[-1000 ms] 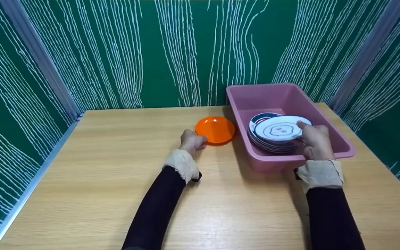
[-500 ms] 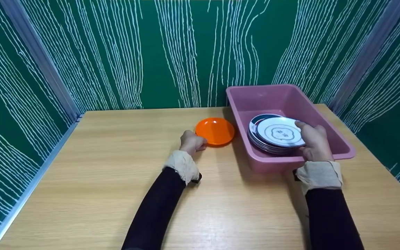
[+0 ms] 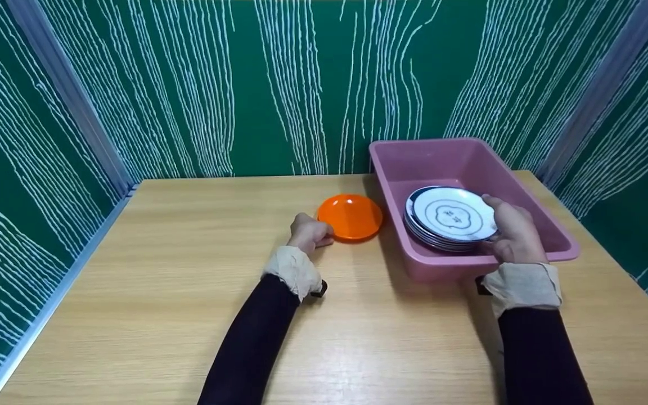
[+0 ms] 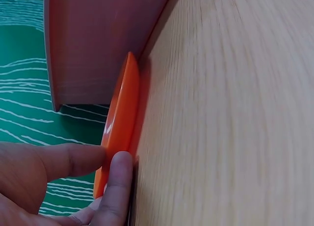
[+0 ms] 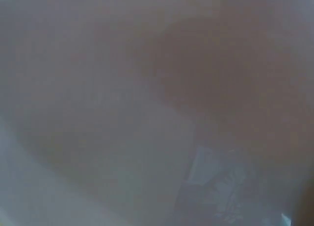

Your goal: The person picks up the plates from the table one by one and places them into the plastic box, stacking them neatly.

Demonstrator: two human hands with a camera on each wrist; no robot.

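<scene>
My left hand [image 3: 308,232] pinches the near left rim of an orange plate [image 3: 351,218], thumb above and fingers beneath. In the left wrist view the orange plate [image 4: 120,108] is edge-on, close over the wooden table. My right hand [image 3: 515,230] grips the right rim of a white plate [image 3: 453,214] with a dark line pattern and lettering in its middle. That plate lies over a stack of plates [image 3: 439,242] inside the pink tub [image 3: 414,260]. Thumb on top; the other fingers are partly hidden below the rim. The right wrist view is blurred.
The tub stands at the right of the wooden table [image 3: 189,270], just right of the orange plate. Green walls [image 3: 335,84] with white wavy lines enclose the back and sides, with grey posts [image 3: 76,95] at the corners.
My right hand has lowered the white plate from a tilted pose until it lies nearly flat over the stack. The left hand keeps its pinch on the orange plate, barely moving.
</scene>
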